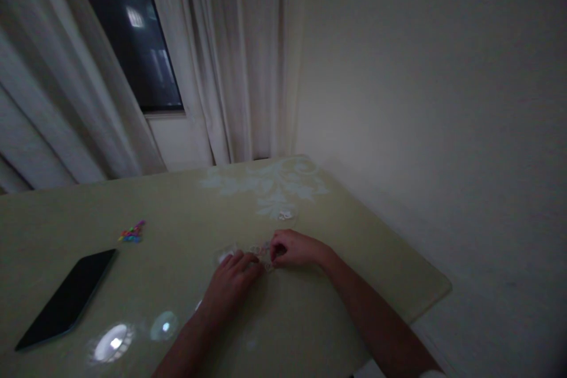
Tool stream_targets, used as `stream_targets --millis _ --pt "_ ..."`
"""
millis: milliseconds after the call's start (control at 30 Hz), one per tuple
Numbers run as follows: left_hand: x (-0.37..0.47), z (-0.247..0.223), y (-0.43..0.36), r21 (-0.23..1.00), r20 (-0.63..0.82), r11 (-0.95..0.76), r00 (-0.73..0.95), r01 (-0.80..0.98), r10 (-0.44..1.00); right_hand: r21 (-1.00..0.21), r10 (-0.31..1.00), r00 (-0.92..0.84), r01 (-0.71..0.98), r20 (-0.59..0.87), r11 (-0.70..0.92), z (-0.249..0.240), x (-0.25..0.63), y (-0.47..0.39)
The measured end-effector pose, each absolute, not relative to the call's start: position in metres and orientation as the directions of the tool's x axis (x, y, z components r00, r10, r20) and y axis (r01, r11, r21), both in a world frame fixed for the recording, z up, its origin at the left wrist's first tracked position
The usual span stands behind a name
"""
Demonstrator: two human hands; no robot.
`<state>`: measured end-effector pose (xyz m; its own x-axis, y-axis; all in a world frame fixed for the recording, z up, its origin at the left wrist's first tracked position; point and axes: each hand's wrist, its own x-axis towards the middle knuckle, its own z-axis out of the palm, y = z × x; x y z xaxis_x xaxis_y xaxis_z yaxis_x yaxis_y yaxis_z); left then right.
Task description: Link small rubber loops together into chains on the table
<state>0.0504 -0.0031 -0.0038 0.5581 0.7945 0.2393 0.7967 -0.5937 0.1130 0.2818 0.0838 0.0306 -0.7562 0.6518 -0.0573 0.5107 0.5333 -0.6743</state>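
Small pale looped pieces [261,250] lie on the table between my two hands, too dim and blurred to name. My left hand [234,277] rests on the tabletop at their left, fingers bent, index fingertip and thumb close together by the pieces. From the right, my right hand [295,247] reaches in with thumb and forefinger pinched at their edge. Whatever either set of fingertips grips is too small to make out. Under and behind my left fingers shows a clear, shiny plastic-looking piece [227,252].
Small white pieces [286,215] lie beyond my right hand. A pile of small multicoloured pieces [132,233] sits at the left, behind a black tablet-like device [68,298]. The glossy table [186,212] meets a wall [420,100] on the right; curtains [221,59] hang behind.
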Motion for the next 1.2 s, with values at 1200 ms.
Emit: stream_targets --millis 1200 --pt "0.029 0.003 0.004 0.804 0.444 -0.31 -0.165 0.507 0.881 -0.581 0.625 -0.78 0.494 0.033 0.647 0.027 0.272 0.078"
